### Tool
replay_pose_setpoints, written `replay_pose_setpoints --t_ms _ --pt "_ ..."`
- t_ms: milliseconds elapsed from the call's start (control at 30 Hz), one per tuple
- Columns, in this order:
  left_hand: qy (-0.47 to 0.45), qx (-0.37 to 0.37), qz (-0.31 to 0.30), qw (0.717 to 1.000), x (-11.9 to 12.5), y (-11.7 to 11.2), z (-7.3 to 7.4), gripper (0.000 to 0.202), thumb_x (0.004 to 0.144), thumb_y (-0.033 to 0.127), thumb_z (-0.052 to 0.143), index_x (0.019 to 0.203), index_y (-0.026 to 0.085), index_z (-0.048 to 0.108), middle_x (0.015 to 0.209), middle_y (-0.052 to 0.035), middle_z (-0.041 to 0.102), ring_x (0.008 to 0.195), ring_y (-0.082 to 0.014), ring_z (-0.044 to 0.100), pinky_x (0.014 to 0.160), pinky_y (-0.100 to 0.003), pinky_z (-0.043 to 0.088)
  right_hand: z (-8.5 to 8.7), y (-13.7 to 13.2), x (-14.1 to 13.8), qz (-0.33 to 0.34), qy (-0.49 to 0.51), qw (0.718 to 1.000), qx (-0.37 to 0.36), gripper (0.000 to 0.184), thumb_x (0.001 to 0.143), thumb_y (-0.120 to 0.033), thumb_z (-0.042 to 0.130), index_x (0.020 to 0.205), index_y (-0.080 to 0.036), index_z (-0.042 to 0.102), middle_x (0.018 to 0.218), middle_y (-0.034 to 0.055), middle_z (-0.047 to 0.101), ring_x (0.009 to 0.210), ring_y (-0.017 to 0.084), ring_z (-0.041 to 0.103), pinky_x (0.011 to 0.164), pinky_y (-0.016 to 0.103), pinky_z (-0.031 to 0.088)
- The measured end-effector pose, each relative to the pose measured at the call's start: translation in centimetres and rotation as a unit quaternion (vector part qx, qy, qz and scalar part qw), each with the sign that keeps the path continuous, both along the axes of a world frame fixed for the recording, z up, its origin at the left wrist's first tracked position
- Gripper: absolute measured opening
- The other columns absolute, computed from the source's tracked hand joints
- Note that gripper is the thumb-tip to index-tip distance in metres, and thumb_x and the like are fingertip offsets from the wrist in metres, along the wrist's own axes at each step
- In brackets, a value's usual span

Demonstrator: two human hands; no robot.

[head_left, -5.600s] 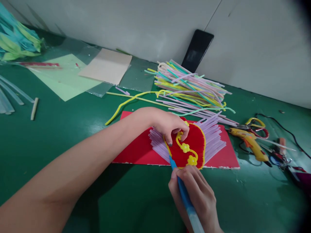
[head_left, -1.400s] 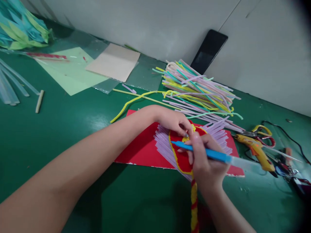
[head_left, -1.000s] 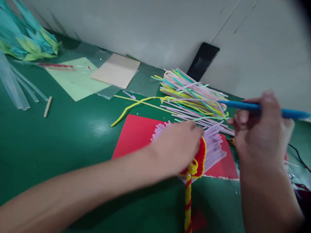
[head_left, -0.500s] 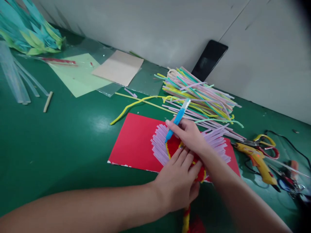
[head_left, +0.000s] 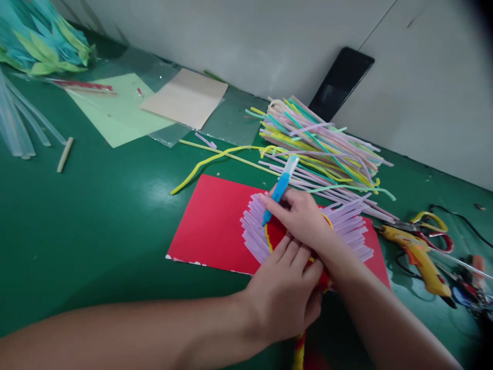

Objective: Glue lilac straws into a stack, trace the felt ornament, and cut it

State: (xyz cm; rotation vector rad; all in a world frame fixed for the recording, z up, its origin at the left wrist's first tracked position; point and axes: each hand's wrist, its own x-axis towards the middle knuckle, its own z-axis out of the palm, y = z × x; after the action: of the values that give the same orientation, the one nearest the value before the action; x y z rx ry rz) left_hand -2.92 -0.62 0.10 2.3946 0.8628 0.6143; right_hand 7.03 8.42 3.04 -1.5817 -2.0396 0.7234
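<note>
My right hand [head_left: 302, 218] grips a blue pen-shaped tool [head_left: 280, 189], its tip down on the lilac straws [head_left: 252, 231] at the left of the fan piece. My left hand [head_left: 283, 293] lies flat with its fingers stretched over the red centre with yellow edging [head_left: 269, 237], pressing it down. The fan piece rests on a red card sheet [head_left: 210, 223] on the green table [head_left: 96, 226]. A red and yellow twisted cord [head_left: 298, 354] hangs from the piece below my left hand.
A heap of coloured straws [head_left: 316, 144] lies behind the card, a long yellow one [head_left: 208, 162] trailing left. A yellow glue gun [head_left: 418, 257] and scissors [head_left: 431, 226] lie right. Paper sheets [head_left: 181, 97], clear glue sticks [head_left: 19, 128], a dark phone [head_left: 341, 82] against the wall.
My right hand swung out to the right with the blue tool, then came back to the fan's left edge. My left hand shifted from the top of the piece to its lower part.
</note>
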Motion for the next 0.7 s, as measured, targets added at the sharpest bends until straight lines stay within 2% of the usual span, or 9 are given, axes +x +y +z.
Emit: replay_pose_setpoints --t_ms 167,267,367,467,567,700 --pt "-0.002 -0.007 -0.005 1.000 0.0 0.1 0.0 0.040 0.086 0.030 0.048 0.120 0.010 0.055 0.132 -0.0153 0.052 0.131 -0.0297 0.040 0.116 -0.043 0.023 -0.4 0.2 -0.1 -0.069 0.019 0.996 0.047 0.041 0.086 -0.051 0.054 0.060 -0.019 0.047 0.054 -0.0032 0.050 0.050 0.009 0.038 0.053 0.026 0.033" --pt "0.007 0.000 -0.001 1.000 0.0 0.0 0.0 0.046 0.088 0.031 0.046 0.128 0.009 0.051 0.138 -0.0162 0.048 0.134 -0.0305 0.038 0.116 -0.043 0.024 0.0 0.5 0.2 -0.078 0.081 0.993 0.024 0.042 0.085 -0.053 0.054 0.061 -0.019 0.050 0.054 -0.0030 0.049 0.052 0.010 0.041 0.053 0.025 0.035" --pt "0.031 0.020 0.018 0.999 0.0 -0.4 0.6 0.052 0.090 0.032 0.043 0.138 0.011 0.044 0.145 -0.0166 0.042 0.137 -0.0309 0.034 0.114 -0.043 0.027 1.1 1.0 0.7 -0.071 0.134 0.988 -0.021 0.042 0.083 -0.056 0.055 0.065 -0.018 0.053 0.055 -0.0032 0.049 0.052 0.010 0.042 0.051 0.024 0.036" --pt "0.056 0.046 0.074 0.995 0.7 -1.4 1.8 0.056 0.091 0.036 0.042 0.141 0.011 0.041 0.146 -0.0160 0.042 0.137 -0.0298 0.036 0.112 -0.041 0.032 2.6 1.5 0.9 0.005 0.139 0.988 -0.069 0.040 0.082 -0.056 0.058 0.069 -0.018 0.056 0.058 -0.0030 0.051 0.054 0.010 0.045 0.052 0.024 0.037" --pt "0.080 0.088 0.168 0.979 2.6 -2.9 2.6 0.056 0.091 0.038 0.042 0.138 0.007 0.046 0.143 -0.0156 0.046 0.132 -0.0285 0.043 0.108 -0.038 0.038 3.6 1.9 0.5 0.106 0.101 0.982 -0.117 0.039 0.082 -0.055 0.058 0.072 -0.017 0.060 0.068 0.0001 0.059 0.063 0.012 0.052 0.060 0.025 0.042" --pt "0.109 0.127 0.298 0.940 5.8 -4.3 1.9 0.052 0.090 0.039 0.043 0.129 0.006 0.057 0.135 -0.0138 0.056 0.124 -0.0278 0.052 0.103 -0.037 0.042 3.6 1.9 -0.2 0.180 0.055 0.965 -0.185 0.037 0.081 -0.053 0.060 0.077 -0.016 0.064 0.073 0.0021 0.064 0.067 0.014 0.055 0.062 0.027 0.043"
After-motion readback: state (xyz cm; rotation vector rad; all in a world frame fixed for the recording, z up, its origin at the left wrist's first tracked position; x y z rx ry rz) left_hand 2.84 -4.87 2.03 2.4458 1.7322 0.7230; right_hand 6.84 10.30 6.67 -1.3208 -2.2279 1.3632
